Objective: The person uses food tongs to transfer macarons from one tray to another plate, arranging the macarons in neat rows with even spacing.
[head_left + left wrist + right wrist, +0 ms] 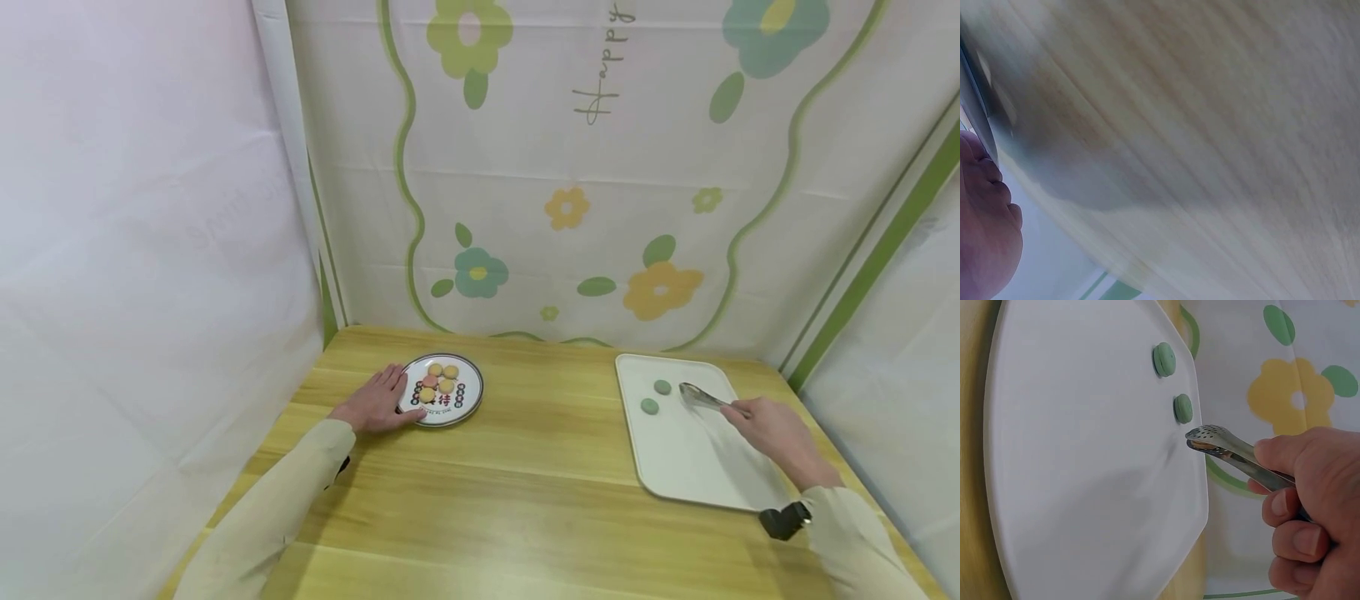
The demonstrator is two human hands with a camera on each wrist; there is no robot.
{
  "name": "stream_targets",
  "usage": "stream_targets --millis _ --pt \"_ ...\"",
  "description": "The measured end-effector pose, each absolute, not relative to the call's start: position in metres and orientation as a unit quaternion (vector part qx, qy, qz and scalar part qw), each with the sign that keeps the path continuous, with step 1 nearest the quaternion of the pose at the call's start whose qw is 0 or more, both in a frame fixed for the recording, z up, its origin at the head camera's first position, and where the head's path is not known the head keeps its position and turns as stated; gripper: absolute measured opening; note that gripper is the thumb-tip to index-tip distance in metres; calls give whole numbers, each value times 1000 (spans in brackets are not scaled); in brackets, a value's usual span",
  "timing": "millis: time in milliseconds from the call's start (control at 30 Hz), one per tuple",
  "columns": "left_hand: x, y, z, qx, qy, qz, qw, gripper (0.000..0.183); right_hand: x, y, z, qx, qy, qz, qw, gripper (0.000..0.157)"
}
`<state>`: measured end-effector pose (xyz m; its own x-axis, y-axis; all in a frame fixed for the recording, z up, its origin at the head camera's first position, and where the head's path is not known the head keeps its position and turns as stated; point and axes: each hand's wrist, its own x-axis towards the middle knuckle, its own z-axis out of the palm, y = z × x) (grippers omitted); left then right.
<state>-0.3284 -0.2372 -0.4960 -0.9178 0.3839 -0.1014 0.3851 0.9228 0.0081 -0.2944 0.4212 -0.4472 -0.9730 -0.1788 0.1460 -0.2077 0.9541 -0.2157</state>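
Pale sleeves (258,521) come in low over the desk (525,500). Metal tongs (703,398) hover above the white tray (675,458), just beside two green cookies (662,387) near its far left corner. The right hand (776,429) pinches the tong arms between thumb and fingers, probably so a squeeze works the tips; a tan sliver (1204,444) shows between them, too small to identify. Toward the desk's far left corner, the left hand (378,402) lies spread along the left rim of a round plate (468,379), apparently steadying it; five yellow and pink cookies (446,387) sit there. Wood grain runs across the desk; a flowered cloth (570,150) hangs behind, white sheets (150,250) either side.
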Motion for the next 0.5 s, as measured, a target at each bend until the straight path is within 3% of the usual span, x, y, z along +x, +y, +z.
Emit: stream_targets --millis 333,500 --pt "-328 -237 -496 193 980 -5 54 104 -296 408 -439 122 -980 115 105 33" --pt "-328 -237 -495 193 980 -2 54 105 -298 395 -432 122 -980 120 98 34"
